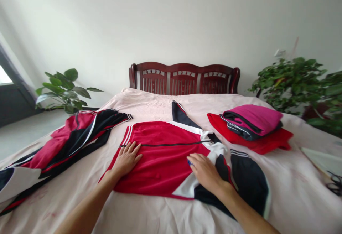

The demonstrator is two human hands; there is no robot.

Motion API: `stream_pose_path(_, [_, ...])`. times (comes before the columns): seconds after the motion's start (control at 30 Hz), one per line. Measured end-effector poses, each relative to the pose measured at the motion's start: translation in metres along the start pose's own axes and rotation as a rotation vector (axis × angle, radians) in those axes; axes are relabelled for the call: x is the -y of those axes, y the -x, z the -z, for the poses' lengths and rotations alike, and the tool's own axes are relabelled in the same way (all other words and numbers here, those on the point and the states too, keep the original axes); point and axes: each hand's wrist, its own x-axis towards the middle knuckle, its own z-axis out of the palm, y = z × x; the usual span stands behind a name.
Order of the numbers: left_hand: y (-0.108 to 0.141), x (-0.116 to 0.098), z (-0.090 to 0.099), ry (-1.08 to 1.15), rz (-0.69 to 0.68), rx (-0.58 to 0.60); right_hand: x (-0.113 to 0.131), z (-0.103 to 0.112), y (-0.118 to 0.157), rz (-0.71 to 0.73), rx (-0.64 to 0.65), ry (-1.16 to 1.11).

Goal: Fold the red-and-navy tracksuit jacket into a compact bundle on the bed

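Note:
A red, white and navy zip-up track jacket point(165, 162) lies spread front up on the bed, its striped hem to the left and its collar to the right. My left hand point(128, 160) rests flat with fingers apart on the hem, by the end of the black zip. On the chest panel lies my right hand point(204, 170), slightly blurred, palm down with fingers stretched out. A small blue patch shows at its fingertips; I cannot make out what it is. One navy sleeve point(183, 114) points toward the headboard. The other sleeve point(248, 177) curves out beyond my right wrist.
Another track jacket point(77, 139) lies rumpled at the left. Folded clothes, magenta point(253, 118) over red point(269, 141), are stacked at the right. Glasses point(334, 183) sit at the right edge. Behind the pale bedsheet point(149, 212) stands a wooden headboard point(184, 81), with plants point(291, 84) either side.

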Motion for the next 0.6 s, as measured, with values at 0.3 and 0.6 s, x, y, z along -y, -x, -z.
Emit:
stream_pose_path(0.3, [-0.002, -0.004, 0.002, 0.001, 0.046, 0.025, 0.080, 0.000, 0.029, 0.221, 0.123, -0.188])
stream_pose_path(0.6, [0.001, -0.012, 0.004, -0.040, 0.086, 0.008, 0.054, 0.011, 0.024, 0.195, 0.083, -0.205])
